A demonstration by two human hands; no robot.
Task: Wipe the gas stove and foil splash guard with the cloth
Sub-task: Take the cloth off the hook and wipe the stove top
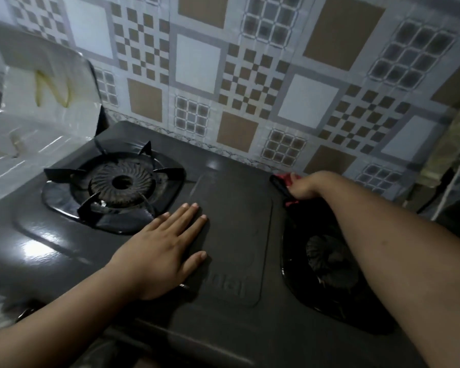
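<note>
Cloth, red and black, is bunched in the right hand, which grips it at the stove's back edge near the tiled wall. Left hand lies flat, fingers straight, on the stove's middle beside the left burner. Foil guard stands left.

Two burners, one cloth, two hands.
</note>
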